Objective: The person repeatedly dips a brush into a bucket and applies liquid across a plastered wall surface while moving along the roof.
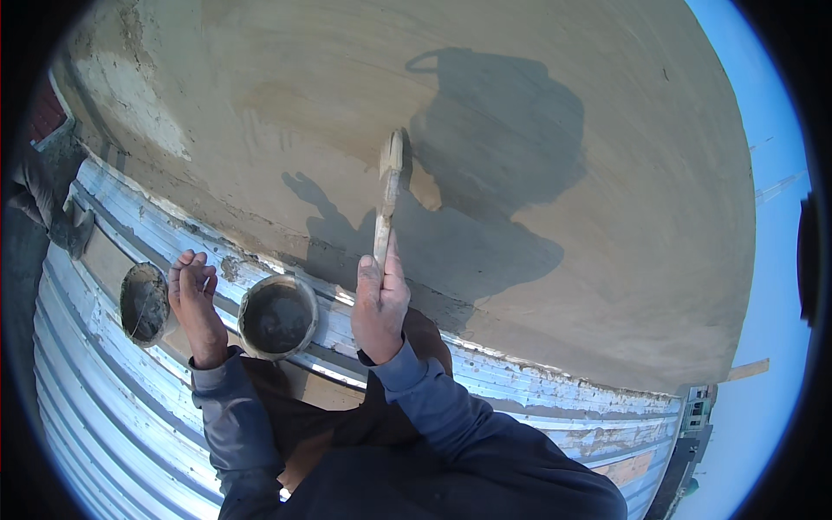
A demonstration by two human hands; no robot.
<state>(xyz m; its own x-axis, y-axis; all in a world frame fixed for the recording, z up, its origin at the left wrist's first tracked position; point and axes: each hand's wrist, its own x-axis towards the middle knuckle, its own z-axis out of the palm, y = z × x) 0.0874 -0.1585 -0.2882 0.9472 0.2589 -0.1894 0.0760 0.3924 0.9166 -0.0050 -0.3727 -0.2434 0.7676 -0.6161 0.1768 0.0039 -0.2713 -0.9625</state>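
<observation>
One long-handled brush (389, 195) is standing out in front of the plastered wall (641, 260), and the right hand (380, 308) is holding it near the lower end of the handle, the fingers and thumb closing snugly around it. Its pale head is pointing up and away from the person; seen this narrowly, it could be another flat-headed tool, and I cannot tell whether it is touching the wall.

The left hand (198, 303) is holding nothing: its fingers are bending loosely, leaving a small gap, and it is hovering between two buckets, the small one (170, 324) and the round one (282, 279), both containing grey, wet-looking stuff. Ridged metal sheeting (95, 364) is lying below the wall.

By my judgement, the brush is going to be handling as a light, stiff thing, with a little more weight toward the head, especially if that is carrying wet mix. Pale smears are covering the handle, so it may be feeling gritty when dry and slippery when damp. Nothing about it is looking fragile. The bare lower handle is offering the best hold, keeping fingers clear of the head.
</observation>
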